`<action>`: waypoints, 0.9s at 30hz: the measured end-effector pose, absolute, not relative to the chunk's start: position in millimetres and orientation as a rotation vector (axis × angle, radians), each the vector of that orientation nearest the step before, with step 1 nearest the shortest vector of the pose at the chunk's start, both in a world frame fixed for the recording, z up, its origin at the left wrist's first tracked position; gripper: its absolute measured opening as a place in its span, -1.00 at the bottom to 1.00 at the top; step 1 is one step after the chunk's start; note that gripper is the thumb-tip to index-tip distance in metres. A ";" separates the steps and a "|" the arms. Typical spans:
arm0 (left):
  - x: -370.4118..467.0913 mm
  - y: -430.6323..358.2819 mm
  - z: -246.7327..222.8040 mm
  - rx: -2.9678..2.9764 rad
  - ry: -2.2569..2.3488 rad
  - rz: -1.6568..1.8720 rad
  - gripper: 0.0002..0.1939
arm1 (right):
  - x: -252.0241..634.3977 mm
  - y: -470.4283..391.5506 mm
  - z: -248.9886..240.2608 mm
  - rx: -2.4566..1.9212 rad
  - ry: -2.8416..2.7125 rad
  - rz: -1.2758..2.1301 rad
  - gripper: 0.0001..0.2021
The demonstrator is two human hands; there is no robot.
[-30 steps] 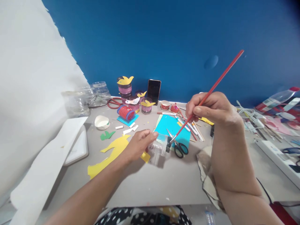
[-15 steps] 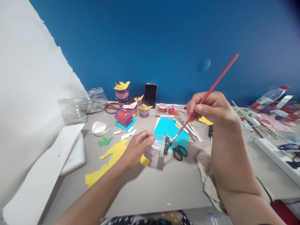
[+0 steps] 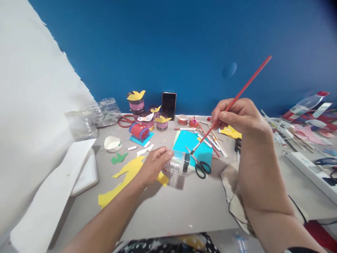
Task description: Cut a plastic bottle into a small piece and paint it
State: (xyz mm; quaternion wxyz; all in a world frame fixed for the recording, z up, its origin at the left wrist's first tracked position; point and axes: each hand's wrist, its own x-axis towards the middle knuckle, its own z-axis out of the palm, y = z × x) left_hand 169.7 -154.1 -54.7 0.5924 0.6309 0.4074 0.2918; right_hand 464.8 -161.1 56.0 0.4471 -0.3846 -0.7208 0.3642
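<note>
Away from the black-painted rim (image 3: 186,162) of a clear plastic cup (image 3: 174,166), a thin red-handled paintbrush (image 3: 237,97) has been drawn, its dark tip now held just apart from the paint. It is pinched between the thumb and fingers of the right hand (image 3: 238,115), with the handle slanted up to the right. By the left hand (image 3: 156,163) the cup is gripped sideways over the grey tabletop (image 3: 168,211), its painted end turned right. Black-handled metal scissors (image 3: 198,163) are laid beside it, partly across a bright blue paper sheet (image 3: 184,138).
</note>
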 end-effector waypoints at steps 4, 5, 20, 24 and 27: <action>169.6 -154.1 -54.3 1.465 0.937 0.664 -0.54 | 462.6 -164.0 56.1 -0.836 -1.844 0.913 -0.74; 169.7 -154.0 -54.8 1.460 0.934 0.661 -0.54 | 457.9 -164.8 56.1 -0.814 -1.875 0.934 -0.74; 167.4 -156.2 -59.4 1.343 0.766 0.730 -0.57 | 476.0 -159.4 54.3 -0.950 -1.789 0.850 -0.69; 167.2 -156.5 -62.7 1.322 0.746 0.757 -0.50 | 477.3 -163.4 54.9 -0.931 -1.774 0.859 -0.71; 168.0 -157.5 -61.1 1.311 0.756 0.772 -0.47 | 467.1 -167.7 58.5 -0.900 -1.805 0.877 -0.72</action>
